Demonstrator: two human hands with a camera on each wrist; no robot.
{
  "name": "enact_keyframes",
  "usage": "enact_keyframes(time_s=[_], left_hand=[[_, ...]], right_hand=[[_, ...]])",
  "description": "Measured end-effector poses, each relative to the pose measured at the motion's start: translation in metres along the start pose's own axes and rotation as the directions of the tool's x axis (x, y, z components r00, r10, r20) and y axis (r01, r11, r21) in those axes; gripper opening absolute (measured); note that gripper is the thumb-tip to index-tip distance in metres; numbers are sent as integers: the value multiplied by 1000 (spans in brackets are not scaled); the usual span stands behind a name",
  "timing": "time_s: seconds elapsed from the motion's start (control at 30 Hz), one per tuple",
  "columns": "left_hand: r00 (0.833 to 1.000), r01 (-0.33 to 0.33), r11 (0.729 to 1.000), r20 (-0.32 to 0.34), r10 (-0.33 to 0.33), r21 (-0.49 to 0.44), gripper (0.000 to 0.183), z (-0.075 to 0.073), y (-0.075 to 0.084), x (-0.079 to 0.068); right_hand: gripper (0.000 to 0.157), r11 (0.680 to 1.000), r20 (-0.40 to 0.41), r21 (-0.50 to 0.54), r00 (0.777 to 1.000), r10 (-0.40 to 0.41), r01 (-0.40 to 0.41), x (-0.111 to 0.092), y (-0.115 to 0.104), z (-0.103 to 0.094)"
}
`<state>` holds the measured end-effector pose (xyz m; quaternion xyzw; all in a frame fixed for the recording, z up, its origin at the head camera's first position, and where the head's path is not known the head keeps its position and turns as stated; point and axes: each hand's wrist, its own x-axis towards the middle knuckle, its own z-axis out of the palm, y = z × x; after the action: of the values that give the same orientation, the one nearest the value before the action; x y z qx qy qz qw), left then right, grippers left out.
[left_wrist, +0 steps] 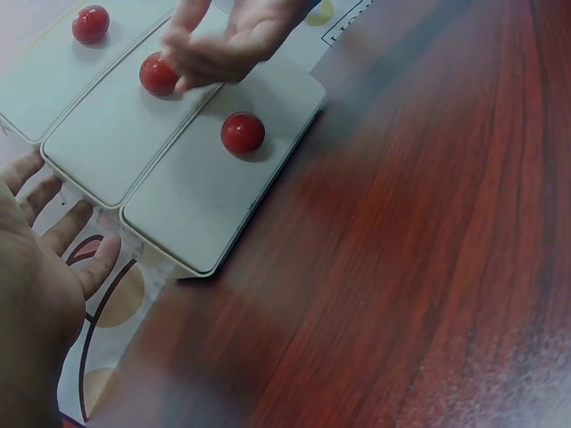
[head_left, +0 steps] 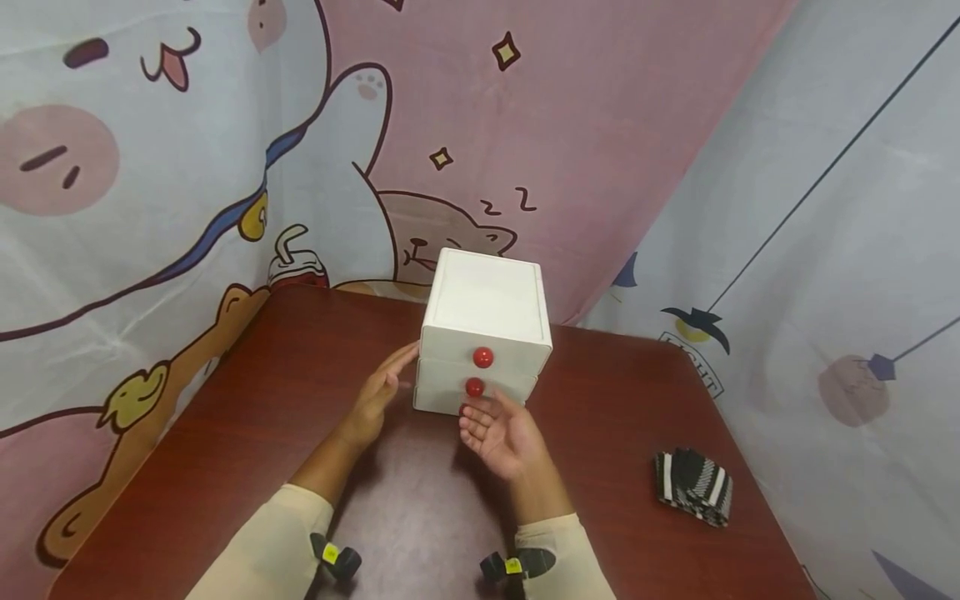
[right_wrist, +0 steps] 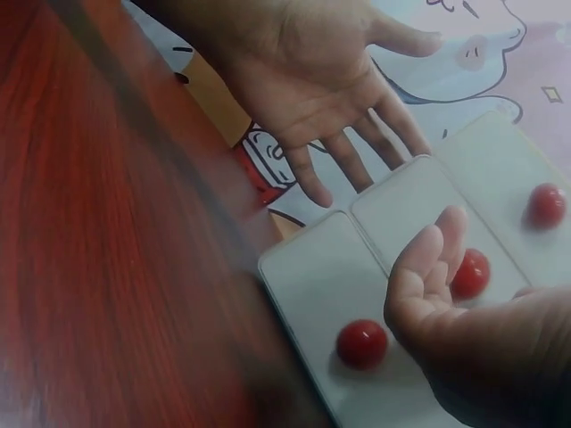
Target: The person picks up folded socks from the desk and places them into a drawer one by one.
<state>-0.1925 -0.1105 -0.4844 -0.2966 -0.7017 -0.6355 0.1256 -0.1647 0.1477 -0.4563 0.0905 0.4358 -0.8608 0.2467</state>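
A small white three-drawer box (head_left: pixel 491 292) stands on the table, each drawer front with a round red knob. In the head view the top knob (head_left: pixel 483 357) and middle knob (head_left: pixel 475 387) show well, while my right hand partly covers the bottom knob (left_wrist: pixel 243 134), plain in the left wrist view. My left hand (head_left: pixel 372 400) is at the box's left side, fingers straight, fingertips at the wall. In front of the drawers is my right hand (head_left: pixel 510 437), palm turned up and fingers loosely bent, close to the middle knob. Whether it touches that knob, I cannot tell.
A folded black, grey and white knitted item (head_left: pixel 693 486) lies on the right of the dark reddish wooden table (head_left: pixel 615 467). Cartoon-printed cloth (head_left: pixel 600 100) hangs behind the table and along both sides.
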Motion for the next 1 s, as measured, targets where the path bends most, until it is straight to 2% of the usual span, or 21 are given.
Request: enact_keyframes(time_s=[0.27,0.47,0.7,0.83,1.0], left_hand=[[1000,14,1000,3,-14,-2,73,4,3,-1],[1000,17,1000,-6,-17,-3,64,7,2,0],[999,33,999,-26,-33,1,59,8,-1,-1],[998,47,999,-33,-47,-12,59,6,-1,-2],[999,39,999,-23,-40,-19,60,6,1,-1]], right_hand=[[42,997,-42,-76,999,-17,13,-32,-13,-27],[39,997,-86,-74,996,-20,13,-41,-19,-48],[37,997,-132,-54,990,41,-49,-28,-11,-59],[46,994,-116,-58,990,81,-89,-13,0,-54],[54,993,-120,-75,990,80,-89,1,12,-42]])
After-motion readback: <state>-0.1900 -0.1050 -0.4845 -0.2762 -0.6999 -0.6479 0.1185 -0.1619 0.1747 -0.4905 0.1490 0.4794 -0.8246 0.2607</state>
